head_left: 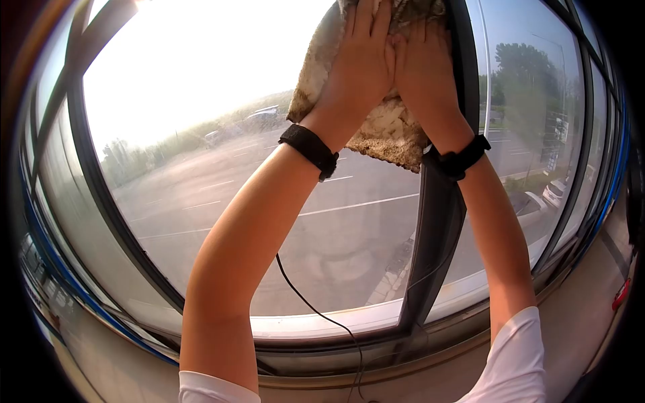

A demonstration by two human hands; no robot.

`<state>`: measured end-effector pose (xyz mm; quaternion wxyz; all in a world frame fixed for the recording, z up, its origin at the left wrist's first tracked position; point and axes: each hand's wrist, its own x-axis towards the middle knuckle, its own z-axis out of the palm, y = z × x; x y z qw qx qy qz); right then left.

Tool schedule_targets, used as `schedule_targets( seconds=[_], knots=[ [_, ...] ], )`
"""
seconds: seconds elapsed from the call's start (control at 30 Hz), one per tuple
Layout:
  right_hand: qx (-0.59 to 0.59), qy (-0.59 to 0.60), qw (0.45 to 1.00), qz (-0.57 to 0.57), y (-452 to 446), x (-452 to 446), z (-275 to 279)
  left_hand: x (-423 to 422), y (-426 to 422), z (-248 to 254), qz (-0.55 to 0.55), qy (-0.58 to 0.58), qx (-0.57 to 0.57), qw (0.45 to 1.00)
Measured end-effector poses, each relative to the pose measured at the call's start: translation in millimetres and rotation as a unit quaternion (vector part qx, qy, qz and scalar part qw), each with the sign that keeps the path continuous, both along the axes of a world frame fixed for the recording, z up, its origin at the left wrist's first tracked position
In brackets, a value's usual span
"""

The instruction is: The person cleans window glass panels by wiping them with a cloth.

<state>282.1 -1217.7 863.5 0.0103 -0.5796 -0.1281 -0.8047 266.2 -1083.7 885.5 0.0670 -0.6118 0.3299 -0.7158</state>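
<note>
My left hand [363,62] lies flat on a dirty, brown-and-white fluffy cloth [388,131], its fingers stretched upward. Close beside it, my right hand [425,70] presses on the same cloth with fingers extended, and the thumbs meet or nearly meet. The cloth is spread against the large window pane [349,242], high up near the dark upright frame [437,269]. Its lower edge hangs below my palms, and its top runs out of view. Black bands circle both wrists.
A thin black cable [316,310] hangs in front of the pane and loops down below the white sill [306,326]. Another window pane [524,134] continues to the right of the upright frame. Outside lie a road, trees and parked cars. A red object [621,294] sits at the far right.
</note>
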Motion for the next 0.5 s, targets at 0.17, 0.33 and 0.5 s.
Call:
schedule_targets(
  seconds=[0.17,0.33,0.5],
  knots=[
    [0.015,-0.034,0.998,0.042,15.7,8.3,1.7,5.3,16.6,-2.0,0.098,-0.101,-0.028,0.990],
    [-0.029,0.000,0.999,-0.036,26.0,12.3,0.5,9.7,27.3,-15.1,0.091,-0.178,-0.133,0.971],
    [-0.101,-0.064,0.989,-0.091,47.1,13.9,4.8,-3.8,52.0,-19.1,0.125,-0.180,-0.167,0.961]
  ],
)
